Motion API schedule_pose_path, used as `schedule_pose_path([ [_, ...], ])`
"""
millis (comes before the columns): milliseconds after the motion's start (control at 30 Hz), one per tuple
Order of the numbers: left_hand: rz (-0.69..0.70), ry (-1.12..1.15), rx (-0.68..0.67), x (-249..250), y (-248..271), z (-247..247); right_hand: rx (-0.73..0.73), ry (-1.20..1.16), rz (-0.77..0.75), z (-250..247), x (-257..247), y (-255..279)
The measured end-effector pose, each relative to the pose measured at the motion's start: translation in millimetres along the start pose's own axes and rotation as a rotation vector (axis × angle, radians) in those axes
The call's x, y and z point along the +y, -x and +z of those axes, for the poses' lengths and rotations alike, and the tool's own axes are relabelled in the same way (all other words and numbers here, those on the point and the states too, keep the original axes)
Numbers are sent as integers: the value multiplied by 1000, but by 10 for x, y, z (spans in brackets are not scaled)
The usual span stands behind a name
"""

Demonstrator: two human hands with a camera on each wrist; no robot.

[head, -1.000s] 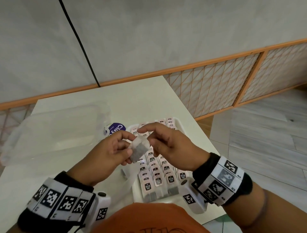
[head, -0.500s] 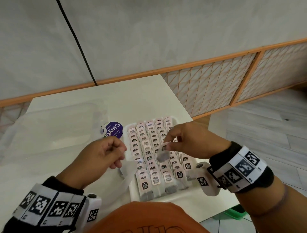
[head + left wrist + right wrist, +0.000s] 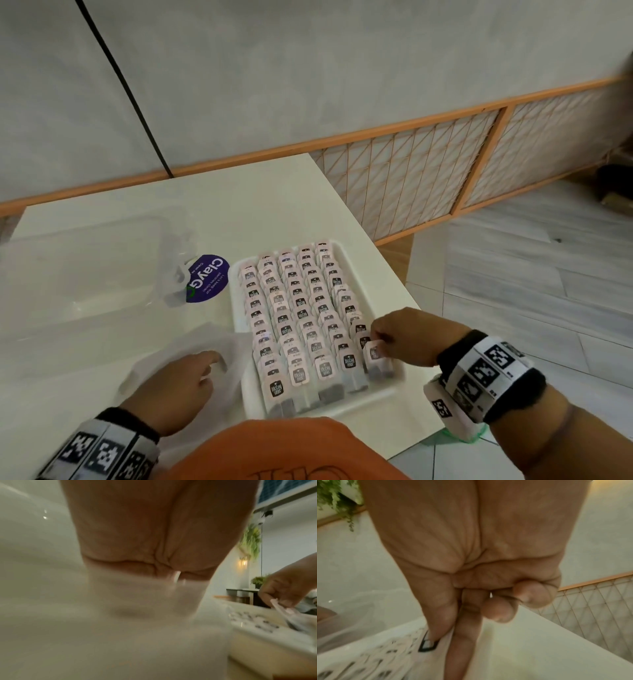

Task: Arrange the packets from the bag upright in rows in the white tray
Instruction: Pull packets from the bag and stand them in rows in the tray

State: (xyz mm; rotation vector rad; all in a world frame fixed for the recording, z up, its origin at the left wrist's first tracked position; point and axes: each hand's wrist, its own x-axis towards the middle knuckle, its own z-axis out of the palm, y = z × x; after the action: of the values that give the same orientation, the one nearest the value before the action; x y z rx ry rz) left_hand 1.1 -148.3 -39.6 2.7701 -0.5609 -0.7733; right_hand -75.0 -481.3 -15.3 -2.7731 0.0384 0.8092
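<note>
A: The packet (image 3: pixel 374 354) has gone from mid-air, where both hands held it a second ago, down to the near right corner of the white tray (image 3: pixel 387 392). It stands at the near end of the rightmost row, just beside the tray's right wall.

B: And the right hand (image 3: pixel 407 337)?

A: It has moved right and down with the packet. The thumb and forefinger pinch the packet's top tag; in the right wrist view the other fingers (image 3: pixel 498 610) are curled into the palm.

B: The left hand (image 3: pixel 180 390)?

A: It has let go and dropped to the clear plastic bag (image 3: pixel 191 346), lying on the table (image 3: pixel 239 202) left of the tray. It rests palm-down on the bag with its fingers loosely bent; the left wrist view is too blurred to tell more.

B: The remaining packets?

A: Five rows standing upright in the tray, filling nearly all of it.
</note>
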Motion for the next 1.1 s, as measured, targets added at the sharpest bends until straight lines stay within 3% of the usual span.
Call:
schedule_pose_path([
  [233,-18,10,145,-119,-221,175,235,108,45,360,22,-116],
  [533,27,-65,233,-9,-295,180,422,187,137,450,-2,-187],
  [900,-104,-2,144,22,-325,195,351,157,150,505,-9,-189],
  [1100,-169,204,214,46,-296,131,346,137,150,518,-40,-169],
])
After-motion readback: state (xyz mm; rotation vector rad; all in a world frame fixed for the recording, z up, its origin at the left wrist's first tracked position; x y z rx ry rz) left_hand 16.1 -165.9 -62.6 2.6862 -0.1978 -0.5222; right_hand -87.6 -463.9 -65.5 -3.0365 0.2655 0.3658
